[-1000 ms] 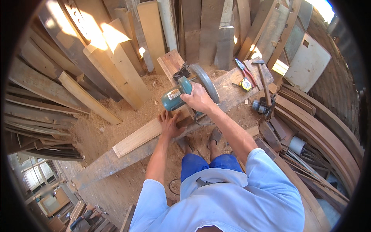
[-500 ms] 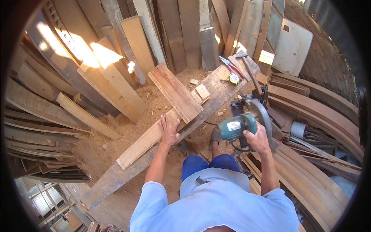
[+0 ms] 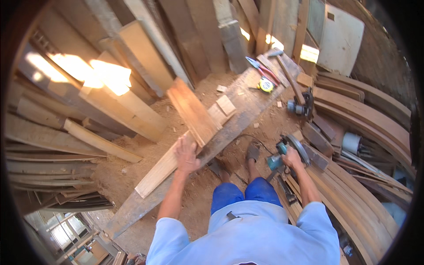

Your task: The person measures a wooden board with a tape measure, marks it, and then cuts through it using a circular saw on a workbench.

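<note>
My left hand (image 3: 187, 155) rests with its fingers stretched out on a long pale board (image 3: 155, 176), just beside the lower end of a reddish-brown board (image 3: 193, 112). The reddish board lies across the pale one. Both lie on a long, worn plank (image 3: 247, 114) that runs diagonally in front of me. Low on my right, my right hand (image 3: 292, 159) is closed round the handle of a teal circular saw (image 3: 274, 161). The saw is beside a stack of boards, off the plank; whether it touches anything is hard to tell.
Pliers (image 3: 270, 74), a yellow tape measure (image 3: 266, 85) and a hammer (image 3: 289, 76) lie at the plank's far end. Near them sits another dark power tool (image 3: 300, 107). A cable (image 3: 251, 138) runs by my feet. Boards lean behind; curved boards (image 3: 362, 110) are piled right.
The circular saw has gone down and away from me in my right hand, uncovering the other power tool. My left hand stays on the pale board; the reddish board sits slightly further left.
</note>
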A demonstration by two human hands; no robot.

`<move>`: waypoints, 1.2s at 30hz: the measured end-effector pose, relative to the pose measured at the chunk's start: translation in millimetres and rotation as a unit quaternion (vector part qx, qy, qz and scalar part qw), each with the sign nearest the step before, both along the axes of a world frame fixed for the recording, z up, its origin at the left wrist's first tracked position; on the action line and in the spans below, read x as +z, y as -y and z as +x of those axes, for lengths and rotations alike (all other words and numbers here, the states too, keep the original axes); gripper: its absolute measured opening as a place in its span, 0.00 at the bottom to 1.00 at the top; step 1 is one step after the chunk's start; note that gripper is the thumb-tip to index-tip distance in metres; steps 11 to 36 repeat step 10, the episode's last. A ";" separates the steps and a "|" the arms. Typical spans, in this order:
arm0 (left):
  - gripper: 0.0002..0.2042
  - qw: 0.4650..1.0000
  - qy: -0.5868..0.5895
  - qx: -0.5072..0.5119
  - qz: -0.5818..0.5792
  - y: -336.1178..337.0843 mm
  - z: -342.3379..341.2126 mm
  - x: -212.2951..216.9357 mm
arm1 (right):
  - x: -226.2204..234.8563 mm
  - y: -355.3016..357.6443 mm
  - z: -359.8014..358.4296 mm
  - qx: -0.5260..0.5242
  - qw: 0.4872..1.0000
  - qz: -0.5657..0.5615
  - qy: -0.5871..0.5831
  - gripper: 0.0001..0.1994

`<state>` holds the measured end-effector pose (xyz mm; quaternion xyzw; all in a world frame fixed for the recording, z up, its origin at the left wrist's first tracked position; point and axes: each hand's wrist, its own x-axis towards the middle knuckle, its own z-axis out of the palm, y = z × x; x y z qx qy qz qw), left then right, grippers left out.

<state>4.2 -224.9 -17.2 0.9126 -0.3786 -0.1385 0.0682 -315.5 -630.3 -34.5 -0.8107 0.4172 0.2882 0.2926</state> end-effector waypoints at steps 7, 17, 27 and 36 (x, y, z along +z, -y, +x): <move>0.37 0.997 0.038 -0.020 -0.063 8.3 10.4 13.9 | -108.6 15.8 38.4 0.043 0.991 0.022 -0.124 0.20; 0.37 0.999 0.028 -0.017 -0.038 10.5 10.6 12.1 | -169.2 11.5 51.9 0.054 0.986 0.026 -0.156 0.18; 0.37 0.999 0.028 -0.017 -0.038 10.5 10.6 12.1 | -169.2 11.5 51.9 0.054 0.986 0.026 -0.156 0.18; 0.37 0.999 0.028 -0.017 -0.038 10.5 10.6 12.1 | -169.2 11.5 51.9 0.054 0.986 0.026 -0.156 0.18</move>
